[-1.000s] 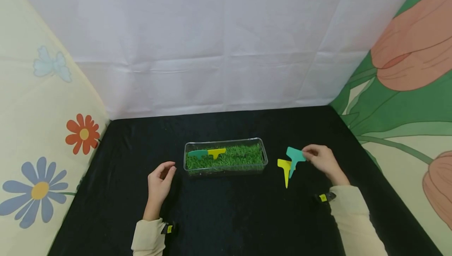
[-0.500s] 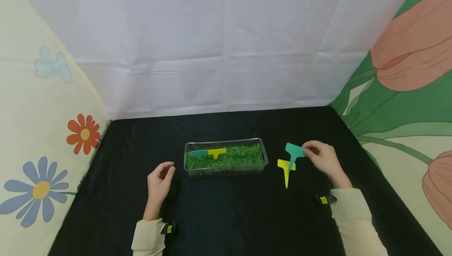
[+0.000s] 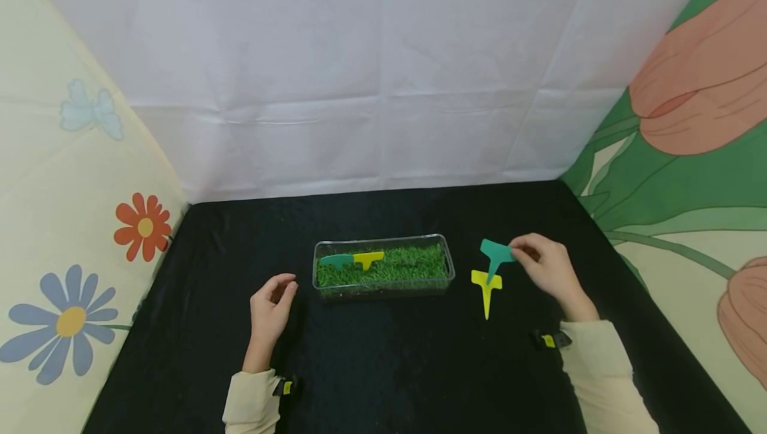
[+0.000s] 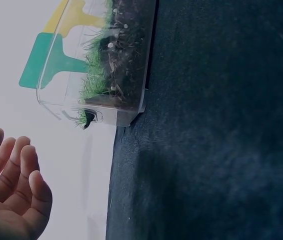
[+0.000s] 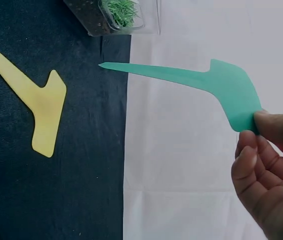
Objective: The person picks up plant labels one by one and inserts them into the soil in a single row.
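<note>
My right hand (image 3: 545, 269) pinches a teal T-shaped plant label (image 5: 236, 95) by one end of its head, between thumb and fingers. The label hangs above the table, its pointed stem directed downward. Below it a yellow plant label (image 5: 49, 112) lies flat on the black cloth. My left hand (image 3: 271, 311) holds nothing, its fingers loosely bent, just left of the clear plastic box (image 3: 383, 285). In that box of soil and green grass (image 3: 413, 262), another teal label (image 4: 49, 62) and another yellow label (image 4: 74, 19) stand upright side by side in the left half.
Black cloth (image 3: 383, 367) covers the table. A white sheet (image 3: 383, 88) hangs behind it. Flower-printed cloths stand at the left (image 3: 60, 174) and right (image 3: 689, 208).
My right hand has raised the teal label and shifted it slightly away and to the left, uncovering more of the yellow one on the table. The left hand has stayed in place.
</note>
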`<state>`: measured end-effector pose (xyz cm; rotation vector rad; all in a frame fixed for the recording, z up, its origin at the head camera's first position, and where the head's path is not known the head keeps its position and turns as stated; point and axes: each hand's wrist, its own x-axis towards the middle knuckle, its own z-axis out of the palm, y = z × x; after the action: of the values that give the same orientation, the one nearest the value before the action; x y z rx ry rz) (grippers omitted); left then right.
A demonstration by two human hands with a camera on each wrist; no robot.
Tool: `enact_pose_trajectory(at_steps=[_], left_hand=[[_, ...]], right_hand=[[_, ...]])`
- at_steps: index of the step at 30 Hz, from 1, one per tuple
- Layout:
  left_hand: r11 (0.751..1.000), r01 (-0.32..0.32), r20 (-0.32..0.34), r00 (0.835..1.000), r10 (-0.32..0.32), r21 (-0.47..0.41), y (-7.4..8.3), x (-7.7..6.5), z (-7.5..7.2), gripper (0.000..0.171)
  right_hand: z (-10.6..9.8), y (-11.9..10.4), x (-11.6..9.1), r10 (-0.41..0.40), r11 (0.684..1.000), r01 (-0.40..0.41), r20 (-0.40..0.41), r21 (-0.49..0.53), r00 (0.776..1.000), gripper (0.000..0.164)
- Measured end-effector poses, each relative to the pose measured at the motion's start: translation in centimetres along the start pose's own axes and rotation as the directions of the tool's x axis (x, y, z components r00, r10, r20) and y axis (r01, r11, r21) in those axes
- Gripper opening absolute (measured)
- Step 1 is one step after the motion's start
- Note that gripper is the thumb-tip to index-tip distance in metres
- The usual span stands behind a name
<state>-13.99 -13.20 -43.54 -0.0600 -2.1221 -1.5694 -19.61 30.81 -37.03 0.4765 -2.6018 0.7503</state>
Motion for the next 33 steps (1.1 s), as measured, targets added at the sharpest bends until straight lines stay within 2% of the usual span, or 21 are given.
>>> enact_pose_trajectory(at_steps=[9, 19, 26, 33], left_hand=[[1.0, 0.01, 0.004, 1.0, -0.011, 0.016, 0.1, -0.1, 0.0, 0.007], [1.0, 0.009, -0.004, 1.0, -0.009, 0.011, 0.0, -0.1, 0.0, 0.008], [1.0, 0.008, -0.005, 1.0, -0.008, 0.015, 0.0, -0.2, -0.1, 0.007], [1.0, 0.013, -0.005, 1.0, -0.013, 0.011, -0.1, -0.3, -0.3, 0.008]], right_hand=[[-0.1, -0.9, 0.1, -0.03, 0.999, 0.03, -0.057, -0.011, 0.998, 0.013], [-0.1, -2.3, 0.7, -0.088, 0.995, 0.092, -0.121, 0.027, 0.989, 0.018], [0.3, -2.8, 1.1, -0.133, 0.988, 0.142, -0.129, 0.066, 0.983, 0.019], [0.9, -3.6, 1.6, -0.139, 0.985, 0.15, -0.124, 0.085, 0.982, 0.018]])
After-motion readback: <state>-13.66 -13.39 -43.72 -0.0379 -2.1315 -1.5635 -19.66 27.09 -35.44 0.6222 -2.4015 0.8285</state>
